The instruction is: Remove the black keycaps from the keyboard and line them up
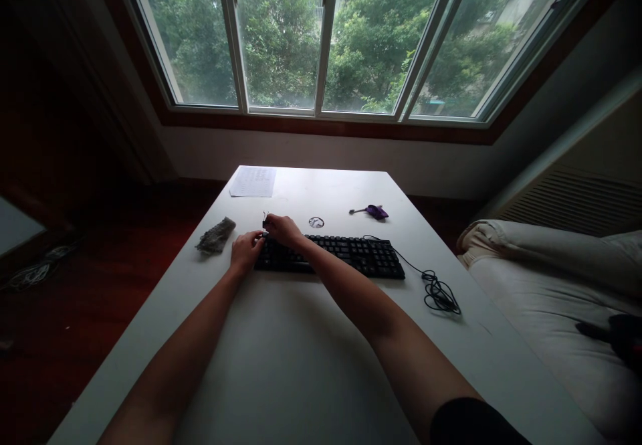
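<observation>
A: Your keyboard [358, 255], where does it lie?

B: Crosswise in front of you, flat on the white counter [301, 338]. Black, with its left end at your hands.

A: State of your right hand [283, 230]?

B: Over that left end, fingers pinched together on a small dark object [265, 221]. Thin bits like wire stick up from it; too small for me to name. Your right forearm [346, 284] slants across the keyboard and covers part of it. Dark sleeve [476, 421] near the elbow.

A: And your left hand [245, 252]?

B: Palm down at the keyboard's left end, fingers bent, fingertips just beside the right hand. Whether they clamp the keyboard or only rest against it, I cannot tell.

A: Other things about you?

B: To the left of your left hand, a crumpled gray cloth [216, 235]. Just beyond the keyboard, a small round object [316, 222], details unclear. Farther right, a purple tool [376, 212], its thin end pointing left. At the far left corner, a printed sheet [253, 182]. Off the keyboard's right end, a black cable [440, 292], gathered in loose loops. Beyond the counter, a window [281, 37] with trees [381, 37] outside.
</observation>
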Demonstrator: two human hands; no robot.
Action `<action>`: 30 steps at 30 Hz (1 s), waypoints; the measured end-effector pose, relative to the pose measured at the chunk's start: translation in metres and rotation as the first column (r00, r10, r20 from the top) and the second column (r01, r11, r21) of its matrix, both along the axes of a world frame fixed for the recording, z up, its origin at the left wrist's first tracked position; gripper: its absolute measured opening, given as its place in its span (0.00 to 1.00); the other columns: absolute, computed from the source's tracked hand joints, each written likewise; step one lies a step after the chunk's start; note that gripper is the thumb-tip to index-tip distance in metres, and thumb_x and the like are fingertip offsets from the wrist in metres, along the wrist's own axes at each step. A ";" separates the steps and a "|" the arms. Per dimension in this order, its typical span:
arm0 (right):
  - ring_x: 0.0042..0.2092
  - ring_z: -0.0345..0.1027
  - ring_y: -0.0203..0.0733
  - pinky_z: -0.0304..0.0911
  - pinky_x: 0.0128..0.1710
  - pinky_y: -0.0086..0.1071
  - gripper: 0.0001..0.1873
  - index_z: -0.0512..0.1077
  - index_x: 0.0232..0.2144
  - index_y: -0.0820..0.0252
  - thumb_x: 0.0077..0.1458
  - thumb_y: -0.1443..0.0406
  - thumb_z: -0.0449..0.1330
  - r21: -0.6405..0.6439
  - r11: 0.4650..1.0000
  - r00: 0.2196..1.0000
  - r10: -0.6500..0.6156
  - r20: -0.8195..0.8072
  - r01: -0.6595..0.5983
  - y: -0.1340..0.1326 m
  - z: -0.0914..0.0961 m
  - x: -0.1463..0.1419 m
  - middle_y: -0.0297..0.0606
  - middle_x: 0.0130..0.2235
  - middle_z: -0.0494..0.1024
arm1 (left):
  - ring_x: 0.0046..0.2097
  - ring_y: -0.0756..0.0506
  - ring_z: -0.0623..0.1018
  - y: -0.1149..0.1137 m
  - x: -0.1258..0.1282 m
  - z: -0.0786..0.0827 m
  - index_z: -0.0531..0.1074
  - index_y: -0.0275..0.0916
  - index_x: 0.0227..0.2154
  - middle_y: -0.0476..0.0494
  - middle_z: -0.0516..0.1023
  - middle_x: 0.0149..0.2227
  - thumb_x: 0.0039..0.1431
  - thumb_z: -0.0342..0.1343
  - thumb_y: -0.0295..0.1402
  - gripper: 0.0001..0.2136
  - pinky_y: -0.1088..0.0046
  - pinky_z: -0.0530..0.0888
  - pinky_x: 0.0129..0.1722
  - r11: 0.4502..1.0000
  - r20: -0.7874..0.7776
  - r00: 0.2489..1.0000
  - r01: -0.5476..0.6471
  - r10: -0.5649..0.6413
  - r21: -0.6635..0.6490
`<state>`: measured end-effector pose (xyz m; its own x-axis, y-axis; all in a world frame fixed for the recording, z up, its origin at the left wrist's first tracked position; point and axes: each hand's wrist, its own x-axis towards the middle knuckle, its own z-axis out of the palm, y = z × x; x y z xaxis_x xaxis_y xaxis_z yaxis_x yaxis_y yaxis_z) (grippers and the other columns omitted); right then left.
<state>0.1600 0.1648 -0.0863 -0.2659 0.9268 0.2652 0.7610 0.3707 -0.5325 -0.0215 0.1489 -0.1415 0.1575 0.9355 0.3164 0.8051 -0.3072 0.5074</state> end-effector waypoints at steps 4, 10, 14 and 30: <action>0.31 0.68 0.37 0.55 0.32 0.27 0.07 0.75 0.39 0.54 0.57 0.62 0.59 0.005 1.000 0.993 0.021 -0.116 -0.020 0.000 -0.010 0.012 0.31 0.31 0.78 | 0.49 0.39 0.75 0.000 0.000 -0.001 0.75 0.47 0.52 0.45 0.81 0.47 0.64 0.52 0.40 0.16 0.62 0.68 0.49 1.000 -0.004 1.000 0.006 -0.006 -0.008; 0.31 0.67 0.38 0.57 0.33 0.28 0.08 0.74 0.39 0.53 0.56 0.63 0.59 0.022 1.000 0.978 -0.007 -0.207 0.012 -0.002 -0.020 0.010 0.30 0.30 0.78 | 0.49 0.38 0.75 0.001 -0.001 -0.003 0.74 0.48 0.53 0.45 0.81 0.47 0.64 0.51 0.39 0.17 0.60 0.68 0.49 0.999 0.005 0.999 0.041 -0.041 0.012; 0.32 0.68 0.37 0.59 0.34 0.28 0.07 0.74 0.37 0.54 0.55 0.62 0.59 -0.008 0.999 0.955 -0.032 -0.294 0.031 -0.005 -0.026 0.013 0.30 0.31 0.78 | 0.48 0.38 0.75 0.001 -0.001 -0.004 0.74 0.49 0.54 0.45 0.80 0.47 0.65 0.51 0.39 0.17 0.59 0.68 0.50 0.998 0.020 0.998 0.058 -0.059 0.018; 0.32 0.70 0.38 0.63 0.35 0.30 0.08 0.74 0.36 0.57 0.54 0.61 0.58 0.033 0.999 0.881 -0.013 -0.473 0.032 -0.031 -0.027 0.025 0.32 0.31 0.79 | 0.46 0.42 0.76 -0.002 0.003 0.000 0.76 0.44 0.44 0.43 0.78 0.43 0.63 0.53 0.37 0.10 0.62 0.74 0.47 0.963 0.204 0.947 0.221 -0.250 0.157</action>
